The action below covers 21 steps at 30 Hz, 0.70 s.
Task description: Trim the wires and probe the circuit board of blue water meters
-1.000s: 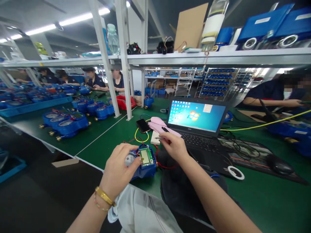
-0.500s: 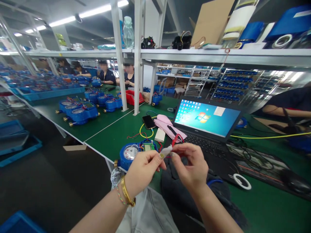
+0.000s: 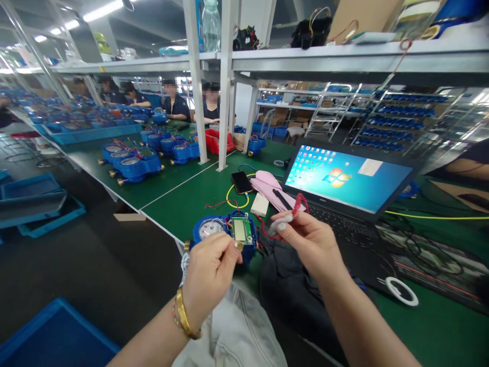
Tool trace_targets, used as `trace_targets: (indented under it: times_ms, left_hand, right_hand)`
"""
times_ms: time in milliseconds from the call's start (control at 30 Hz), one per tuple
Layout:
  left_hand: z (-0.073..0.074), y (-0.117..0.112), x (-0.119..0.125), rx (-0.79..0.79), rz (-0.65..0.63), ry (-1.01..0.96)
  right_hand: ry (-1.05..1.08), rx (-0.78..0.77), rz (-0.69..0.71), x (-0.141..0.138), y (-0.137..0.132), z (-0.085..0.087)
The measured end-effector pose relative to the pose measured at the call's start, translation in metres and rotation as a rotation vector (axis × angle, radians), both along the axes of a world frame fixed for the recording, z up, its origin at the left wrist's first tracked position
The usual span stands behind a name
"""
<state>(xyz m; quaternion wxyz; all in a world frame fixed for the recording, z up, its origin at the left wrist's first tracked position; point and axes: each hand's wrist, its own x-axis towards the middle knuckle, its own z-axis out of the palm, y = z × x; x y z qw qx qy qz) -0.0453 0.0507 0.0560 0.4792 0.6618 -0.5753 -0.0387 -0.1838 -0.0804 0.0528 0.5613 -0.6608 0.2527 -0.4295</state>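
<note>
My right hand (image 3: 311,237) pinches a small whitish piece (image 3: 280,222) between thumb and fingers, and red wire (image 3: 300,203) rises behind it. What kind of piece this is, I cannot make out. My left hand (image 3: 214,260) is closed, thumb pressed on the curled fingers; anything inside it is hidden. It is in front of a blue water meter (image 3: 208,227) with a round dial, partly covering it. A green circuit board with a small grey display (image 3: 240,229) sits on the meter's right side, with thin wires running from it.
Right of the meter stand a laptop (image 3: 347,176) and a dark cloth bundle (image 3: 284,285). A phone (image 3: 241,182), pink cloth (image 3: 269,186), white box (image 3: 260,204) and white ring (image 3: 402,291) lie around. More blue meters (image 3: 133,162) stand left. Shelf posts (image 3: 226,92) rise behind; people sit beyond.
My hands have come apart: the left moved left and down to the meter's front, while the right moved right with the whitish piece. The view has shifted, showing more of the meter's display.
</note>
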Motion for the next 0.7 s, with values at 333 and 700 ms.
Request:
trace_targets:
  times_ms: [333, 700]
  left_hand:
    - [-0.015, -0.023, 0.034, 0.371, 0.005, -0.38]
    - [-0.017, -0.013, 0.026, 0.348, -0.02, -0.45]
  right_hand:
    - [0.169, -0.183, 0.315, 0.03, -0.006, -0.001]
    - [0.267, -0.528, 0.301, 0.025, -0.002, -0.002]
